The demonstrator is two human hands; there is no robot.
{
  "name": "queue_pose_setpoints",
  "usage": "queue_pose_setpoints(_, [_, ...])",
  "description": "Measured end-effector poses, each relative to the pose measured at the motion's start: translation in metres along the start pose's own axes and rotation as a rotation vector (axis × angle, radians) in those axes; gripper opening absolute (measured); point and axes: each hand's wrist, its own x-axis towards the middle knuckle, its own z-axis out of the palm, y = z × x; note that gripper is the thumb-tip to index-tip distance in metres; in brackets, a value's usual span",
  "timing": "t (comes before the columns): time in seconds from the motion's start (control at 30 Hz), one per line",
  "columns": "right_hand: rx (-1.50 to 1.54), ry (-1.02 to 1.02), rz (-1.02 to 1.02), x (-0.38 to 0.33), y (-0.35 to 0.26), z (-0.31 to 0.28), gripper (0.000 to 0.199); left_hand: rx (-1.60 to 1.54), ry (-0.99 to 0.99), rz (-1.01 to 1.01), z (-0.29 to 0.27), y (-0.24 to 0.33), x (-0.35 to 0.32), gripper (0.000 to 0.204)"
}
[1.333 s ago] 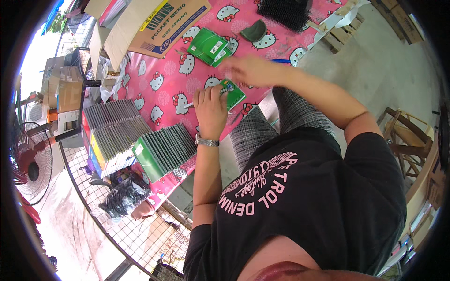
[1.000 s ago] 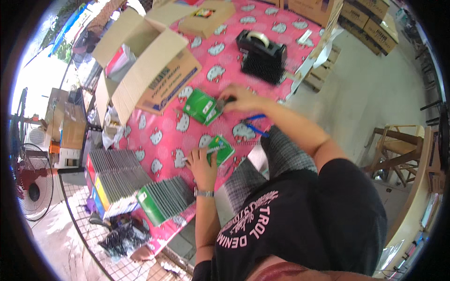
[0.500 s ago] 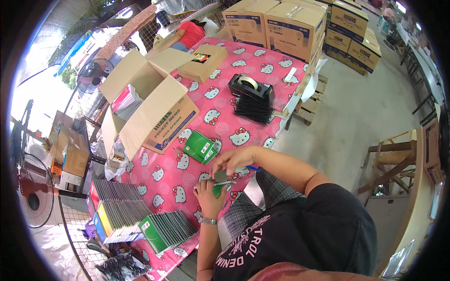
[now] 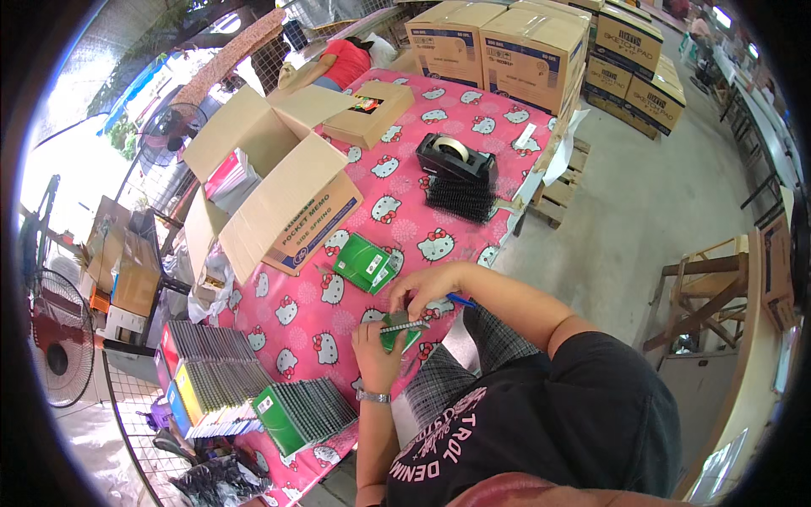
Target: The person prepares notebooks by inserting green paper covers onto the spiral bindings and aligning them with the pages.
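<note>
A small green notebook point(image 4: 400, 339) with a spiral along its upper edge lies in my left hand point(image 4: 377, 353), which grips it by its left side near the table's front edge. My right hand point(image 4: 429, 290) is bent over that spiral, fingertips pressed together at the binding. Tucked under the right palm is a slim blue-handled item point(image 4: 460, 300); its working end is hidden. Just beyond my hands, a short stack of green notebooks point(image 4: 363, 263) rests on the pink tablecloth point(image 4: 331, 287).
Spiral notebooks stand in rows point(image 4: 218, 372) at the left, beside a green-covered batch point(image 4: 304, 414). An open carton point(image 4: 312, 224) sits at the far left. Black coils point(image 4: 460, 198) lie by a tape dispenser point(image 4: 456, 159). A person in red point(image 4: 345, 63) is beyond the table.
My right hand has shifted slightly right along the spiral, its fingers closing in at the binding. More of the green cover shows. The coil stretching right from the notebook no longer shows.
</note>
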Motion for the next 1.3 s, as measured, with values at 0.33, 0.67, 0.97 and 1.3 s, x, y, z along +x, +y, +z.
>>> queue_pose_setpoints(0.33, [0.517,-0.077,-0.163,0.02,-0.005,0.005,0.042,-0.009,0.005,-0.079,-0.002,-0.025,-0.004,0.033])
queue_pose_setpoints(0.67, [0.347,-0.166,-0.001,0.019,0.009,0.005,0.044,-0.043,0.007,-0.058,0.004,-0.019,-0.021,0.027])
queue_pose_setpoints(0.97, [0.379,0.013,0.014,0.022,0.017,0.004,0.038,-0.152,-0.039,-0.042,-0.004,-0.02,-0.009,0.023])
queue_pose_setpoints(1.3, [0.231,-0.086,-0.107,0.034,0.006,0.008,0.044,-0.295,-0.053,-0.147,-0.007,-0.019,-0.013,0.03])
